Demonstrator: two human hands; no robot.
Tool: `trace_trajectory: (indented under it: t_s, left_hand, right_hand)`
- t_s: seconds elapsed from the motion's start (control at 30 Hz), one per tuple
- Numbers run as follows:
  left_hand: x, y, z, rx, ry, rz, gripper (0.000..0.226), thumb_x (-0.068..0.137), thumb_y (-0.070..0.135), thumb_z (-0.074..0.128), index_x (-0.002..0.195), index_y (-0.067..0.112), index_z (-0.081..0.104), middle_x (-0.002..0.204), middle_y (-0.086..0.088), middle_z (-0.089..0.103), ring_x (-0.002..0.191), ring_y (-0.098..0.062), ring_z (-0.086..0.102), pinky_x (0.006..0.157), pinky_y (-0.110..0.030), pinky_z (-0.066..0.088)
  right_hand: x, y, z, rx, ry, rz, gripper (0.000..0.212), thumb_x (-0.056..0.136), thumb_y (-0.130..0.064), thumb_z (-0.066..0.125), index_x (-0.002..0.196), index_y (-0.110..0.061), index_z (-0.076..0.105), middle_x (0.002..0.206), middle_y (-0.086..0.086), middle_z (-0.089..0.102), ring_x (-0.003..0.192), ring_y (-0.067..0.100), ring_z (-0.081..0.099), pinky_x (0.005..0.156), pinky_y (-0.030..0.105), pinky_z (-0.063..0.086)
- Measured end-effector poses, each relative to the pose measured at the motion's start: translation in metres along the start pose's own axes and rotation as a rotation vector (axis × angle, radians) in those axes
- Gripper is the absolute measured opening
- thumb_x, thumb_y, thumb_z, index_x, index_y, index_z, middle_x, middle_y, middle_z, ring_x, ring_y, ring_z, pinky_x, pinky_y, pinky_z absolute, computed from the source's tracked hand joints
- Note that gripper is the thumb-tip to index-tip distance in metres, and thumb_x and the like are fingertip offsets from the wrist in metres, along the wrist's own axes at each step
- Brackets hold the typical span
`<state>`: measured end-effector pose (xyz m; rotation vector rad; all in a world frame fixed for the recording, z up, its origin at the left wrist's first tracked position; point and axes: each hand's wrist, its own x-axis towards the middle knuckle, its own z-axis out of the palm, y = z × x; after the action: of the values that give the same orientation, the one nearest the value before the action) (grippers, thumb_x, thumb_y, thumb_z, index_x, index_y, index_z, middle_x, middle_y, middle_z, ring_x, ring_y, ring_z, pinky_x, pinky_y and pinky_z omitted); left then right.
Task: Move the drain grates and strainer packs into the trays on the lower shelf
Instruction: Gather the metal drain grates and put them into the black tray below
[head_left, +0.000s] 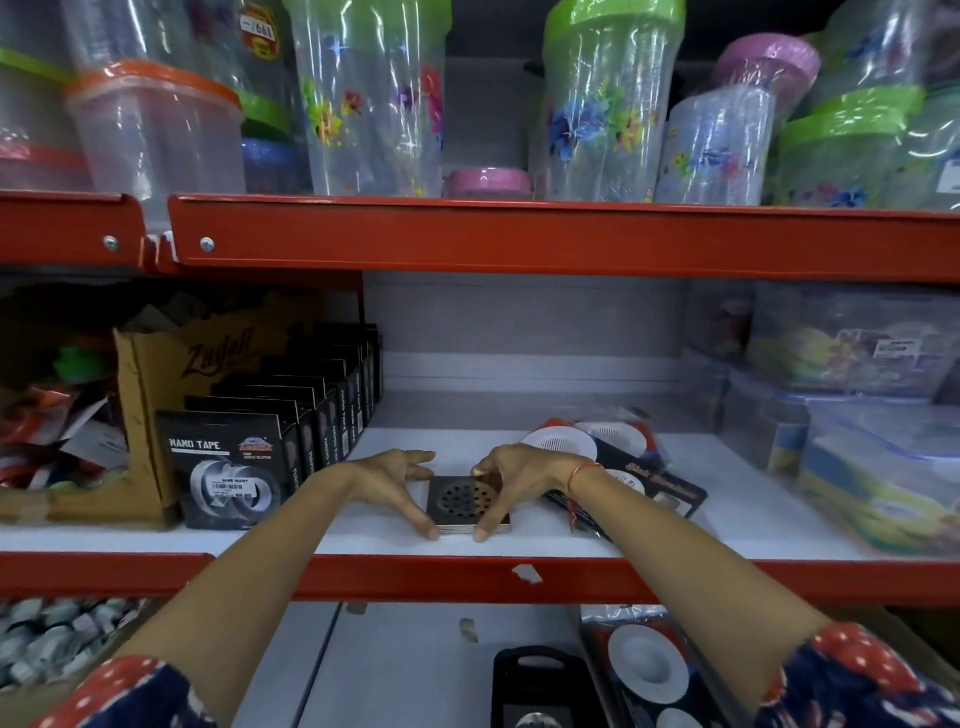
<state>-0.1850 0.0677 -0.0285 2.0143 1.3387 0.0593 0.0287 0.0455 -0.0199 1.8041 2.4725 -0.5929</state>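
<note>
**Both hands closing on the grate stack**

Nearest me, at 6 o'clock, the lower shelf (405, 660) shows bare white floor left of a black tray (540, 686). A strainer pack (649, 670) lies at 5 o'clock, touching the tray's right side.

Above the red shelf lip (467, 577), my left hand (389, 483) and right hand (519, 480) frame the grates (467, 501), a small stack of square metal plates sitting close to the front edge of the middle shelf (753, 514). Both thumbs press the stack's near corners; the right fingers curl over its far edge, while the left fingers are spread and lie just beside its left edge. Whether the stack is lifted, I cannot tell.

At 3 o'clock of the grates, more packs (613, 457) lie under my right wrist. At 9 o'clock, tape boxes (228, 467) stand in a row, just beside my left wrist. Behind the grates, toward 12 o'clock, the white shelf is open back to the wall.
</note>
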Motion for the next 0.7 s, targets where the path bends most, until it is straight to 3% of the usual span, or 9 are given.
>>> trace_trajectory:
  t_s: [0.1, 0.13, 0.23, 0.33, 0.47, 0.57, 0.63, 0.7]
  left_hand:
    - [0.002, 0.017, -0.001, -0.121, 0.119, 0.033, 0.121, 0.054, 0.048, 0.086, 0.151, 0.017, 0.018, 0.153, 0.001, 0.036, 0.141, -0.015, 0.032, 0.117, -0.03, 0.023]
    - [0.002, 0.027, 0.0, -0.186, 0.173, 0.058, 0.11, 0.062, 0.048, 0.081, 0.149, 0.013, 0.023, 0.151, -0.002, 0.038, 0.139, -0.016, 0.035, 0.114, -0.029, 0.025]
    - [0.007, 0.064, 0.008, -0.386, 0.242, 0.116, 0.097, 0.072, 0.068, 0.06, 0.142, 0.006, 0.037, 0.142, -0.01, 0.049, 0.131, -0.023, 0.047, 0.111, -0.032, 0.033]
    - [0.017, 0.094, 0.017, -0.654, 0.132, 0.025, 0.09, 0.086, 0.064, 0.042, 0.144, -0.004, 0.029, 0.14, -0.026, 0.047, 0.125, -0.032, 0.052, 0.108, -0.037, 0.04]
    - [0.023, 0.112, 0.029, -0.818, 0.006, -0.19, 0.095, 0.088, 0.066, 0.033, 0.148, -0.004, 0.01, 0.149, -0.033, 0.027, 0.133, -0.046, 0.038, 0.114, -0.052, 0.028]
    - [0.037, 0.169, 0.06, -0.845, 0.061, -0.233, 0.091, 0.088, 0.066, 0.033, 0.148, 0.001, 0.011, 0.152, -0.03, 0.023, 0.138, -0.047, 0.027, 0.115, -0.056, 0.019]
    - [0.037, 0.177, 0.062, -0.891, 0.123, -0.232, 0.084, 0.091, 0.061, 0.035, 0.147, 0.002, 0.015, 0.152, -0.027, 0.023, 0.139, -0.045, 0.026, 0.115, -0.057, 0.018]
    - [0.04, 0.178, 0.063, -0.942, 0.177, -0.181, 0.075, 0.094, 0.055, 0.034, 0.146, 0.003, 0.022, 0.152, -0.024, 0.027, 0.139, -0.041, 0.028, 0.115, -0.055, 0.018]
  right_hand:
    - [-0.01, 0.009, -0.007, 0.096, 0.089, 0.009, 0.092, 0.061, -0.056, 0.079, 0.137, -0.015, 0.047, 0.14, -0.001, 0.051, 0.127, 0.02, 0.049, 0.105, 0.028, 0.039]
    - [-0.015, 0.015, -0.012, 0.13, 0.156, 0.013, 0.089, 0.068, -0.054, 0.075, 0.139, -0.012, 0.045, 0.144, 0.0, 0.049, 0.129, 0.02, 0.048, 0.108, 0.031, 0.037]
    - [-0.025, 0.047, -0.032, 0.098, 0.383, 0.073, 0.052, 0.085, -0.041, 0.063, 0.124, -0.007, 0.061, 0.13, 0.009, 0.062, 0.117, 0.026, 0.058, 0.1, 0.032, 0.043]
    - [-0.034, 0.081, -0.044, 0.078, 0.565, 0.261, 0.028, 0.088, -0.024, 0.057, 0.102, -0.005, 0.071, 0.114, 0.015, 0.07, 0.101, 0.028, 0.064, 0.09, 0.033, 0.048]
    - [-0.05, 0.1, -0.045, 0.01, 0.513, 0.442, 0.03, 0.09, -0.018, 0.053, 0.106, 0.003, 0.066, 0.115, 0.02, 0.066, 0.103, 0.033, 0.063, 0.085, 0.033, 0.049]
    - [-0.081, 0.156, -0.052, 0.344, 0.485, 0.451, 0.023, 0.085, -0.012, 0.059, 0.101, 0.003, 0.067, 0.088, 0.017, 0.065, 0.071, 0.024, 0.061, 0.067, 0.032, 0.054]
    - [-0.081, 0.157, -0.05, 0.584, 0.436, 0.446, 0.027, 0.087, -0.008, 0.059, 0.108, 0.008, 0.063, 0.073, 0.012, 0.06, 0.059, 0.018, 0.056, 0.055, 0.026, 0.052]
    - [-0.079, 0.155, -0.045, 0.651, 0.433, 0.424, 0.03, 0.088, -0.008, 0.059, 0.113, 0.009, 0.061, 0.084, 0.016, 0.067, 0.068, 0.021, 0.061, 0.071, 0.035, 0.058]
